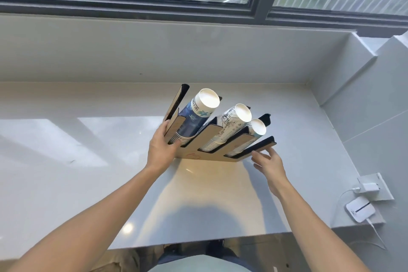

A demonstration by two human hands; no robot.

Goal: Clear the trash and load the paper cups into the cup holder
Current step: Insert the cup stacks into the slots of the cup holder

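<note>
Left hand (162, 150) grips the holder's (212, 150) left end; right hand (268, 164), open, touches its right end—steady both ends evenly.

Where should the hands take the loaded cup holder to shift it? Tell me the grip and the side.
Grip the cup holder by its two outer side panels, one hand from each side. The left hand already clasps the left panel; the right hand is open by the right one. Three cup stacks lean in the slots, so keep it level.
</note>
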